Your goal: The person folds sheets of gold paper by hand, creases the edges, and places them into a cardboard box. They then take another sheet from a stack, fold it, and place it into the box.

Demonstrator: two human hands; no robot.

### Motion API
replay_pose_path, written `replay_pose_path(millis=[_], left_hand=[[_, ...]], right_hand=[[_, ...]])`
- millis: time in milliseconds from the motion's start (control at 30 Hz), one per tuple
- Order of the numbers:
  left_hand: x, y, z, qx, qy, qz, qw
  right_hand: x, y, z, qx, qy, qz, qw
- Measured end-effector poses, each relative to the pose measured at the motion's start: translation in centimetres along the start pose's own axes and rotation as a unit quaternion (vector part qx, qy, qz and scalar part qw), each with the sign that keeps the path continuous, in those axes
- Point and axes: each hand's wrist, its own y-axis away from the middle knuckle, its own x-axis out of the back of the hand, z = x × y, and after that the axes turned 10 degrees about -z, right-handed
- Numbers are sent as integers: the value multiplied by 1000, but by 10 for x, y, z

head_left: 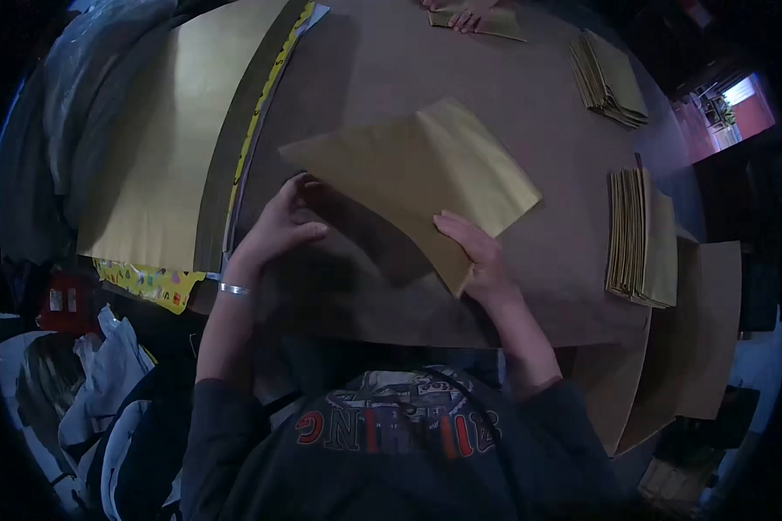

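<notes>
A sheet of brown paper [382, 165], folded over at its right part, is raised at an angle above the table. My right hand [476, 256] grips its lower edge, thumb on the near face and the other fingers mostly hidden. On the other side, my left hand [278, 221] is open, thumb spread away from the fingers. Its fingertips are right at the paper's left edge, partly hidden beneath it. A silver bracelet [234, 288] circles my left wrist.
Large flat brown sheets [165, 130] lie at the left, beside a yellow printed strip [265, 104]. Folded brown paper is stacked at the right edge [639, 234] and far right [606, 78]. A cardboard box [682, 339] stands below. Another person's hand [471, 17] rests on paper at the far side.
</notes>
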Motion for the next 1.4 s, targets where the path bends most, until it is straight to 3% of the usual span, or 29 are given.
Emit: replay_pose_path(millis=[33,67,100,133,200,300,333,367,433,467,567,700,767,1100,1167,1300,1367,1400], left_hand=[[-2,1,-4,-3,-191,81,978],[-3,1,-8,-4,-375,158,913],[4,-2,-14,11,-353,177,919],[1,-6,-13,14,-352,176,919],[-10,-19,-11,-50,-529,118,839],[-20,-30,-28,-129,-626,56,767],[-23,-36,-28,-223,-622,27,750],[-29,-34,-29,-222,-621,22,751],[-48,-19,-20,-218,-686,2,694],[-49,-14,-24,-253,-668,5,700],[-57,7,-29,-220,-650,-17,727],[-70,15,-32,-202,-620,-53,756],[-76,14,-35,-129,-656,-70,740],[-61,8,-43,-161,-561,-40,811],[-84,7,-30,47,-507,93,855],[-80,-2,-29,-1,-437,55,898],[-73,0,-40,43,-521,76,849],[-78,-3,-35,41,-521,74,849]], right_hand=[[7,12,1,-3,-7,-25,1000],[13,24,2,-6,-14,-49,999],[16,36,4,-2,-100,-54,994],[18,48,3,-4,-101,-55,993],[23,66,0,-31,-43,-110,993],[32,82,-7,-77,-61,-111,989],[36,87,-7,-89,-64,-110,988],[38,94,-1,-89,-73,-112,987],[48,98,-8,-89,-56,-121,987],[53,103,-6,-96,-53,-134,985],[58,114,3,-78,81,-181,977],[61,119,5,-105,62,-162,979],[64,118,2,-126,60,-161,977],[64,120,-3,-171,79,-68,980],[64,120,-3,-177,64,-35,981],[61,118,-3,-182,107,-31,977],[62,122,3,-151,107,-26,982],[60,120,2,-170,114,-10,979]])
